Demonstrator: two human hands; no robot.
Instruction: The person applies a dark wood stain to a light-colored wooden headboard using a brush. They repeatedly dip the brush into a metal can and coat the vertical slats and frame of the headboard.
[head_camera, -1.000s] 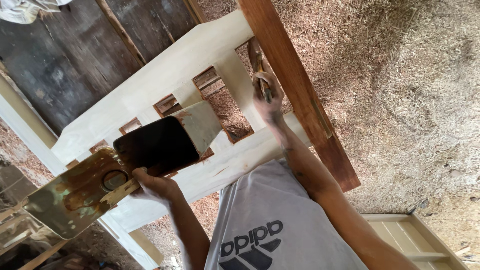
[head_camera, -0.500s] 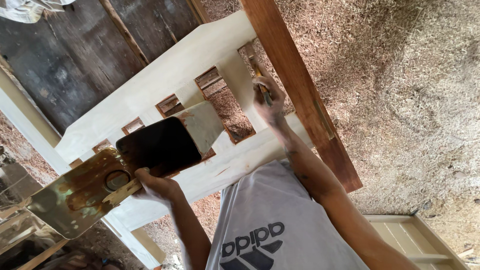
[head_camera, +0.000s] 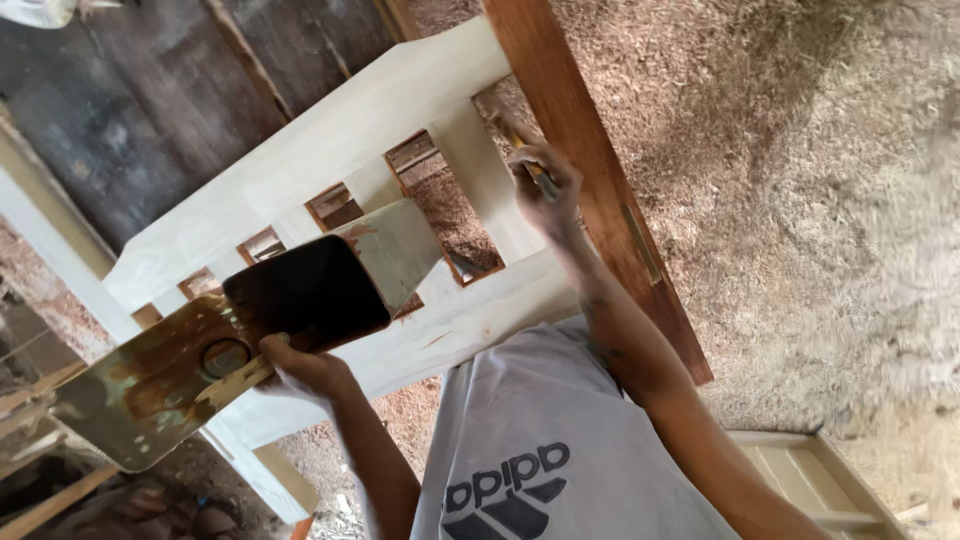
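Filling a pale wooden frame, palette board in one hand, small tool in the other.

Nearest, the left hand (head_camera: 305, 368) has its fingers clamped on a stained board (head_camera: 230, 345) that holds a dark patch of paste, just above the pale slatted frame (head_camera: 350, 170). Farther out, the right hand (head_camera: 545, 185) pinches a small tool (head_camera: 520, 140) against an upright slat beside the brown plank (head_camera: 590, 170). This looks like mid-application; the next stroke calls for a steady, light touch. Sawdust floor (head_camera: 820, 200) lies beyond.

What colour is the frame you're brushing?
Pale cream, almost white, with bare reddish wood in its slots; the head view shows the frame best.
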